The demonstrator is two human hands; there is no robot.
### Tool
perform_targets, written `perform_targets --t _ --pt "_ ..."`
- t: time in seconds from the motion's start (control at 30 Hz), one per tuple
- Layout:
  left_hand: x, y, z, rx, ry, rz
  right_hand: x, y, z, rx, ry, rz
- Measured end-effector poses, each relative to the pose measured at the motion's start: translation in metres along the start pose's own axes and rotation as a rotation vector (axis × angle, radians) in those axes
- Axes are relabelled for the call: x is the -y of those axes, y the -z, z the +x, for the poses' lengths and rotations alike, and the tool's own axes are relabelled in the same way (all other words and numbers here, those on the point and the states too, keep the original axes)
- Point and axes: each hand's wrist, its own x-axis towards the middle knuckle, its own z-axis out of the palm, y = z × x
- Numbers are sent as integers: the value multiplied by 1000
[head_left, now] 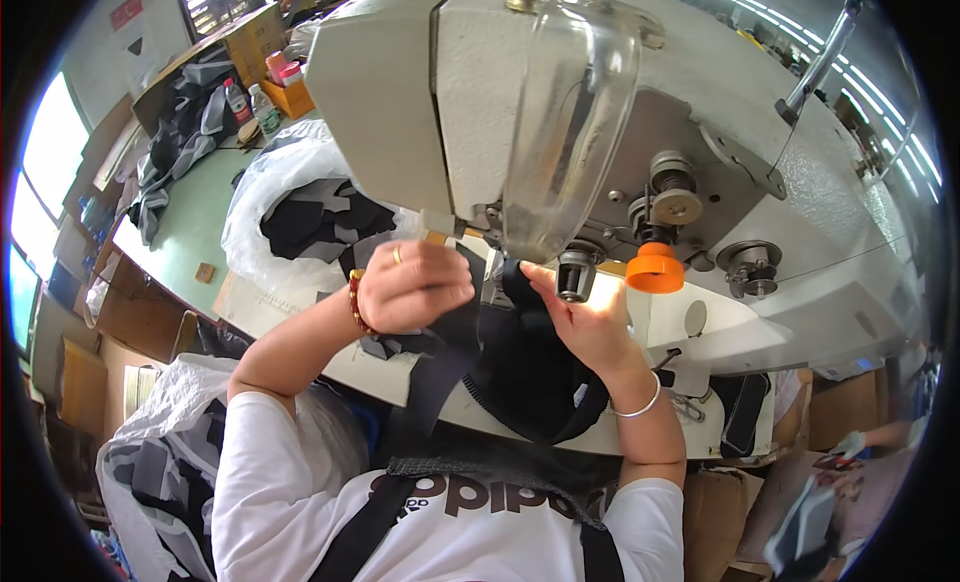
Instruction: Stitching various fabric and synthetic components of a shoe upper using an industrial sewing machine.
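A white industrial sewing machine [380, 102] fills the upper middle, with a clear guard [570, 132] over its front. Below its head, my left hand [415, 290] is closed on a long black fabric strip [440, 372] that hangs toward my lap. My right hand [592, 327] is at the other side of the needle area, thumb and fingers pressed on a folded edge of black fabric [530, 367]. The rest of that black piece drapes over the table edge beneath my right hand. The machine hides the needle, and bright lamp light washes out part of my right fingers.
A plastic bag [250, 227] of black and grey fabric pieces sits at the left on the table. Bottles [264, 112] stand behind it on a green tabletop [180, 252]. A black phone [743, 414] lies at the right edge. Another bag [130, 462] of patterned cloth is at lower left.
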Motion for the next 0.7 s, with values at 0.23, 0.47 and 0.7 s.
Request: perform_targets --t 0.23,0.47,0.7 --pt "1 -32 9 3 -73 -16 2 -1 -14 48 -133 33" --pt "0 -46 -8 -2 35 33 -18 -15 -49 130 -468 800" --pt "-5 -47 -17 10 19 112 -17 -14 -56 151 -374 476"
